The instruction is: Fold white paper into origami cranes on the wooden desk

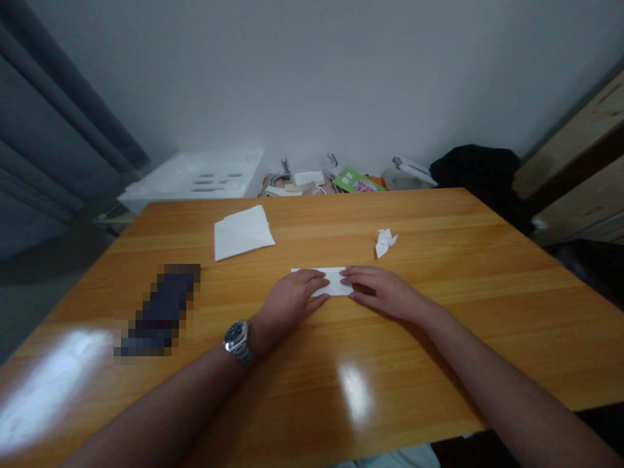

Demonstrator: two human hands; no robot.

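Observation:
A white strip of folded paper lies flat on the wooden table in front of me. My left hand holds its left part, fingers over the top and thumb along the near edge. At the other end, my right hand grips the strip between its fingertips and thumb. The middle of the paper shows between the two hands; both ends are partly covered. Beyond my right hand sits a small folded paper figure. Farther off to the left rests a stack of white paper sheets.
A dark, pixelated oblong lies at the left of the wooden table. Past the far edge are a white foam tray, a green booklet and a black cloth-like heap. A wall stands behind them.

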